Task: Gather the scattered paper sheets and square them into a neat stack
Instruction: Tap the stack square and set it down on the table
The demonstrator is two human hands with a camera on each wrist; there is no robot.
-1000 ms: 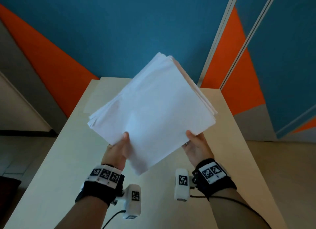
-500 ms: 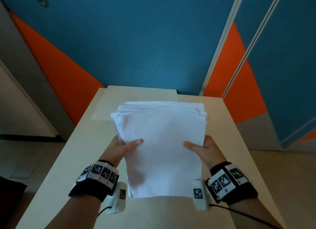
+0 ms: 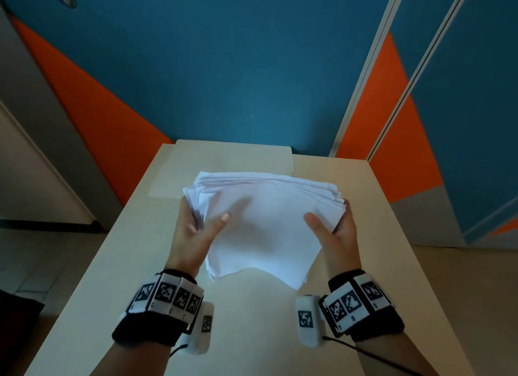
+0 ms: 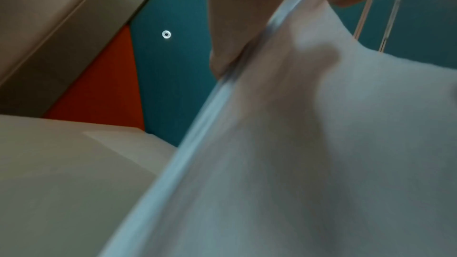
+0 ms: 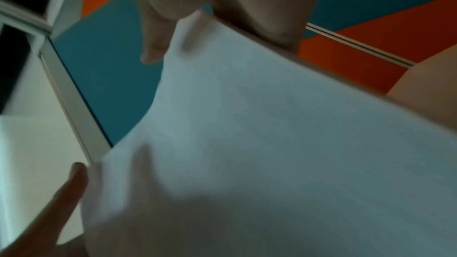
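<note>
Paper sheets (image 3: pixel 260 227): white, one loose bundle, held above the near half of the table between both hands. Left hand (image 3: pixel 193 232): grips the bundle's left edge, thumb (image 3: pixel 217 224) lying on the top sheet, fingers underneath. Right hand (image 3: pixel 335 235): grips the right edge likewise, thumb on top, fingers below. Edges: fanned and uneven at the far side and left corner; near edge sags between the wrists. Wrist views: blurred underside of the paper (image 4: pixel 309 144), fingers beneath it (image 5: pixel 158 32). Table (image 3: pixel 364 263): pale beige top. Behind: teal and orange wall panels (image 3: pixel 224 67).
</note>
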